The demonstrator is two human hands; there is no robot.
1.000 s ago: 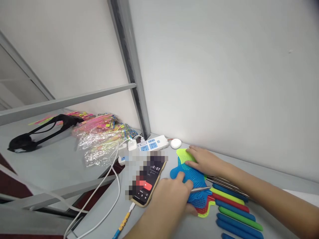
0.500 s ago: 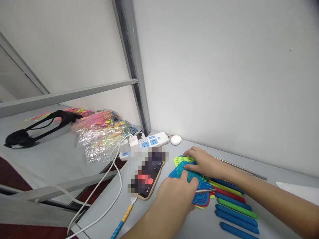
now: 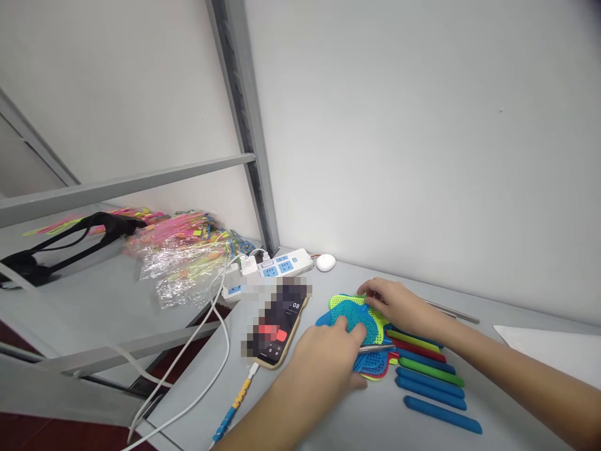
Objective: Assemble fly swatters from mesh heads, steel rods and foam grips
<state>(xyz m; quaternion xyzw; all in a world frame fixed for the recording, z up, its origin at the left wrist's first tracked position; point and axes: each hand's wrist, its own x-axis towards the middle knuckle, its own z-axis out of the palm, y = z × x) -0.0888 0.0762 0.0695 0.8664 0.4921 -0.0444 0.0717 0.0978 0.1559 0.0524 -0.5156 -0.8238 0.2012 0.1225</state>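
A stack of blue and yellow-green perforated plastic pieces, which look like fly swatter heads point(image 3: 350, 316), lies on the desk between my hands. Over its near side is my left hand point(image 3: 328, 351), fingers bent on the top blue piece and closed around a thin metal rod point(image 3: 378, 348) that sticks out to the right. My right hand point(image 3: 397, 304) is at the far right edge of the stack, thumb and fingertips curled at a yellow-green swatter head point(image 3: 381, 321). Several blue, green, red and yellow handle sleeves point(image 3: 432, 383) lie in a row to the right.
A phone point(image 3: 282, 326) with a charging cable point(image 3: 232, 410) lies left of the stack. Behind it are a power strip point(image 3: 295, 262) and a white round object point(image 3: 325, 262). Metal rods point(image 3: 453, 311) lie near the wall. Plastic-bagged items point(image 3: 183, 250) and a black strap point(image 3: 113, 225) are beyond the frame post.
My right hand has slid back from flat on the stack to its far right edge, its fingers now curled. My left hand stays on the stack with the rod. The view has shifted slightly.
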